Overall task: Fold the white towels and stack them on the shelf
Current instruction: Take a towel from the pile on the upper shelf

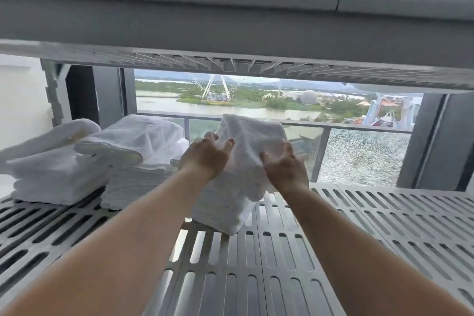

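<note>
A folded white towel (252,136) sits tilted on top of a short stack of folded white towels (225,210) in the middle of the slotted grey shelf (384,226). My left hand (207,155) touches the top towel's left side with spread, relaxed fingers. On its right side lies my right hand (283,168), the thumb against the cloth and the fingers loosely bent. Neither hand clearly grips the cloth. Both forearms reach in from below.
Two more piles of white towels lie to the left, the far-left pile (48,174) and a looser heap (133,151) beside it. An upper shelf (230,59) hangs low overhead. Behind is a window with a glass balcony railing (359,156).
</note>
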Demonstrator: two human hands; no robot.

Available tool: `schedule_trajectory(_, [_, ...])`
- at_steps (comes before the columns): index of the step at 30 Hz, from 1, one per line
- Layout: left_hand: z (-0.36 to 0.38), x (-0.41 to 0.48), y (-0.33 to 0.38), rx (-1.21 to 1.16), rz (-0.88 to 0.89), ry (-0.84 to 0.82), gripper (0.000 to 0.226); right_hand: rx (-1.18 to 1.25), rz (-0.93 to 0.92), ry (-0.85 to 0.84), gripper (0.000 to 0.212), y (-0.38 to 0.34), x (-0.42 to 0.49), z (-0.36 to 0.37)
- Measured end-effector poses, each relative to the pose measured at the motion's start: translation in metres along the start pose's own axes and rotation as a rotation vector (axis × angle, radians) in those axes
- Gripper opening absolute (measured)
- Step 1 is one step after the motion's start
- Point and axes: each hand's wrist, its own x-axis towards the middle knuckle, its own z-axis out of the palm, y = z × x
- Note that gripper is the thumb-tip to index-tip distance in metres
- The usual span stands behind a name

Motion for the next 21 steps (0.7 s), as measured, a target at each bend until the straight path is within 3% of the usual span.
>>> schedule_trajectory(4, [0.002,0.004,0.01,-0.033,-0.017,-0.015,0.067,0.176,0.016,-0.062,0.074,0.007,0.011,0.005])
schedule_trajectory(9, [0.003,0.002,0.025,0.022,0.024,0.053,0.057,0.26,-0.075,0.043,0.056,0.018,0.019,0.007])
schedule_trajectory(14, [0.003,-0.01,0.042,0.065,0.113,0.24,0.029,0.332,-0.166,0.117,0.042,0.032,0.021,0.006])
schedule_trajectory(21, [0.012,-0.042,0.067,0.067,0.18,0.395,0.03,0.454,-0.17,0.249,0.039,0.048,0.011,-0.019])
